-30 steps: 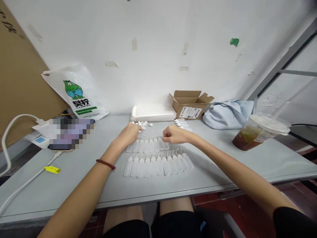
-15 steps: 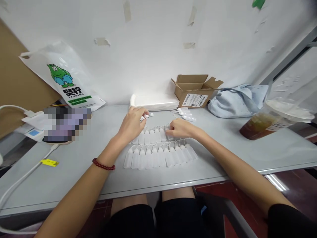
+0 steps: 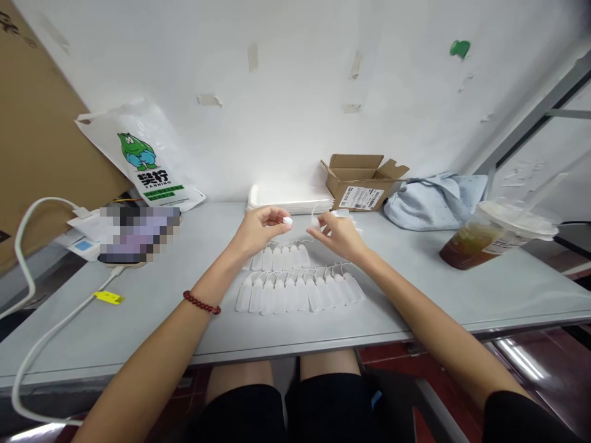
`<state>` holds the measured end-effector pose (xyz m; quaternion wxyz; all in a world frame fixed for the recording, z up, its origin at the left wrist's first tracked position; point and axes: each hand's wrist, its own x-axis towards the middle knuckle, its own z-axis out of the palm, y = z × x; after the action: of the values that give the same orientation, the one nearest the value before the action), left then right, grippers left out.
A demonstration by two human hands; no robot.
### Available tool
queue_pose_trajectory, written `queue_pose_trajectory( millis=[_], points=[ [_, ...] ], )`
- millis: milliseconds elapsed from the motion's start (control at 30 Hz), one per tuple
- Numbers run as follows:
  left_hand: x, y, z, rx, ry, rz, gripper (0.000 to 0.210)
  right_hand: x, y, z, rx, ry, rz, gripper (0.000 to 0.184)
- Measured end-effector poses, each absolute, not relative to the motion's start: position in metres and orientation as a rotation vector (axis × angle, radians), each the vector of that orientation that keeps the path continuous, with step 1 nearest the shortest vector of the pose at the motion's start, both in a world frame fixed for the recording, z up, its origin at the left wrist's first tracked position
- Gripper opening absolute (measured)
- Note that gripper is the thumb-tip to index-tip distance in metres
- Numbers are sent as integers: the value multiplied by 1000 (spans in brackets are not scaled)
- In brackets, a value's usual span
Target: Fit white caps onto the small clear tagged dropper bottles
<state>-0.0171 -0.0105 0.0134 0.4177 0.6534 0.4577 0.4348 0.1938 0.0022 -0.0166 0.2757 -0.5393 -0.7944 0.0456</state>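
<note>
My left hand (image 3: 265,229) is closed in a pinch on a small white cap (image 3: 287,221) above the back row. To its right, my right hand (image 3: 339,234) pinches a small translucent plastic bottle (image 3: 314,220), mostly hidden by the fingers, with a thin strap curving up from it. Below both hands lie two rows of similar small bottles with looped straps: a shorter back row (image 3: 281,258) and a longer front row (image 3: 300,292). A few more loose bottles (image 3: 340,213) lie behind my right hand, partly covered by it.
Behind the hands are a stack of white trays (image 3: 290,200) and an open cardboard box (image 3: 360,191). At right sit a light blue cloth bag (image 3: 434,200) and a tilted drink cup (image 3: 475,240). A plastic bag (image 3: 148,160), phone (image 3: 143,234) and white cable (image 3: 60,326) occupy the left.
My right hand has risen from the right end of the back row with a bottle in its fingers. My left hand has shifted right, toward it. The camera view has also shifted slightly.
</note>
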Motion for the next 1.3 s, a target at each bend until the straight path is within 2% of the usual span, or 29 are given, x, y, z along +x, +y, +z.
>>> queue_pose_trajectory(
  millis=[233, 600, 833, 1100, 1300],
  points=[
    [-12, -11, 7, 1554, 1096, 1016, 26, 193, -6, -24, -1186, -2273, -250, 25],
    [-9, -10, 2, 1812, 1071, 1062, 26, 199, -10, -16, -1027, -2394, -169, 33],
    [-5, -13, -2, 1912, 1128, 1041, 25, 204, -4, -16, -1054, -2370, -178, 27],
    [0, -20, 0, 1941, 1191, 1054, 18, 201, -5, -16, -1168, -2231, 38, 17],
    [-2, -17, -3, 1880, 1092, 1061, 21, 201, -9, -9, -1106, -2058, 424, 15]
  ],
)
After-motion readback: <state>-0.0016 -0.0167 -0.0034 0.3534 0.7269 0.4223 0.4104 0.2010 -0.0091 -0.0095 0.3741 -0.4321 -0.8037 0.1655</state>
